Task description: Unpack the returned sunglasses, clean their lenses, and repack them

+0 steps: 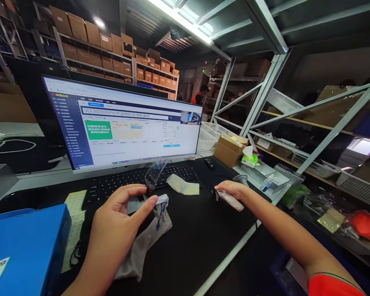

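Observation:
My left hand (120, 216) is curled around the mouth of a grey drawstring pouch (146, 238), its thumb against the gathered top with blue cord. The pouch hangs down over the black desk mat. A clear curved plastic piece (154, 174) stands up at the left fingertips; its lower end is hidden. Over the mat's right side, my right hand (231, 188) is closed on a slim pale object (232, 201) with a dark bit near the fingertips. Its kind is unclear. A creased cream paper piece (183, 185) lies between the hands, by the keyboard (111, 183).
A wide monitor (135, 139) stands behind the keyboard. At left is a blue box (27, 242) beside yellowish sheets (75, 201). A mouse (209, 163), cardboard box (228, 152) and tissue pack (249, 158) are at back right. Metal racking (265, 90) rises at right.

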Motion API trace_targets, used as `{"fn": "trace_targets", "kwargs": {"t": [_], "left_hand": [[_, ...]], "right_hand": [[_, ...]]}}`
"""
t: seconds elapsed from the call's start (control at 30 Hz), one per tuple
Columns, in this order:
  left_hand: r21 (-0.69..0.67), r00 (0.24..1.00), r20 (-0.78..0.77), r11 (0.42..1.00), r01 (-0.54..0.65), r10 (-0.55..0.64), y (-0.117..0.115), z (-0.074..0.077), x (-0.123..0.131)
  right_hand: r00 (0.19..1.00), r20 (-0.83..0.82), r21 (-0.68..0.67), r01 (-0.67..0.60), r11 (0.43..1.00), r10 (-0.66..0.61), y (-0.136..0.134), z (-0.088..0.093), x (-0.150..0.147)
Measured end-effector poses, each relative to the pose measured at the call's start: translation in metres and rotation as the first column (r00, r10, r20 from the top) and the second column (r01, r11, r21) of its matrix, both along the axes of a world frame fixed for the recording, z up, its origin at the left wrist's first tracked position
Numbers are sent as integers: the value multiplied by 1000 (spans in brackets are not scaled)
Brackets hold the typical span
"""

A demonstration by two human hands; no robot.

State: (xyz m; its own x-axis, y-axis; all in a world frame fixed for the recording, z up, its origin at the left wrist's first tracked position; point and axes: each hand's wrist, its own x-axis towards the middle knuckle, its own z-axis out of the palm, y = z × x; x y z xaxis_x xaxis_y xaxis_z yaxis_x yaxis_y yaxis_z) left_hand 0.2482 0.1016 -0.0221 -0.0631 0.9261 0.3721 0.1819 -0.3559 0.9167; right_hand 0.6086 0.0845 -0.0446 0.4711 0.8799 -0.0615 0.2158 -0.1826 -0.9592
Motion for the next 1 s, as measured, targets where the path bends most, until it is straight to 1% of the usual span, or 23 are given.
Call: {"fn": "trace_targets", "kwargs": {"t": [0.1,0.13,0.2,0.27,0.33,0.43,0.5,0.57,0.67,0.7,0.73,0.77,0.8,0.87,0.9,1.0], "left_hand": [[-66,998,26,996,55,-53,1,-2,1],[-55,998,21,996,65,-64,1,-2,1],[27,997,-39,998,61,-60,-1,-2,2],[178,991,-137,983,35,-11,-3,-1,3],[359,972,-220,933,7,77,-5,0,5],[576,939,-280,817,-1,199,-7,-3,8],[656,918,-311,754,19,247,-8,-5,10],[711,901,-331,702,43,280,-9,-7,12],[760,886,-339,647,59,317,-11,-6,12],[770,883,-340,635,63,325,-12,-5,12],[776,880,-342,627,66,330,-13,-4,11],[781,877,-344,621,69,334,-14,-3,11],[784,876,-344,616,71,337,-15,-2,10],[789,876,-340,610,67,343,-15,-1,9],[790,876,-337,610,64,345,-16,-1,9],[789,877,-336,611,62,345,-16,-1,8]], "right_hand": [[987,141,35,72,997,-76,0,-3,-1],[979,184,41,83,996,-89,2,-2,-1],[960,267,36,81,996,-88,12,1,2],[935,351,2,55,998,-53,25,5,6],[896,443,-43,29,999,-7,38,10,11],[805,594,-45,42,998,-7,44,15,16],[744,667,-6,67,998,-46,41,16,12],[687,724,21,61,998,-58,35,17,-1],[558,830,40,-19,999,-23,29,22,-28],[529,849,52,-50,997,-18,28,25,-37],[542,840,73,-74,995,-22,28,27,-45],[596,802,101,-89,991,-28,29,28,-51],[667,744,130,-94,987,-34,30,29,-56],[793,608,174,-88,981,-37,34,26,-61],[834,550,186,-83,979,-33,36,22,-62],[916,401,193,-79,978,-5,43,9,-60]]}}
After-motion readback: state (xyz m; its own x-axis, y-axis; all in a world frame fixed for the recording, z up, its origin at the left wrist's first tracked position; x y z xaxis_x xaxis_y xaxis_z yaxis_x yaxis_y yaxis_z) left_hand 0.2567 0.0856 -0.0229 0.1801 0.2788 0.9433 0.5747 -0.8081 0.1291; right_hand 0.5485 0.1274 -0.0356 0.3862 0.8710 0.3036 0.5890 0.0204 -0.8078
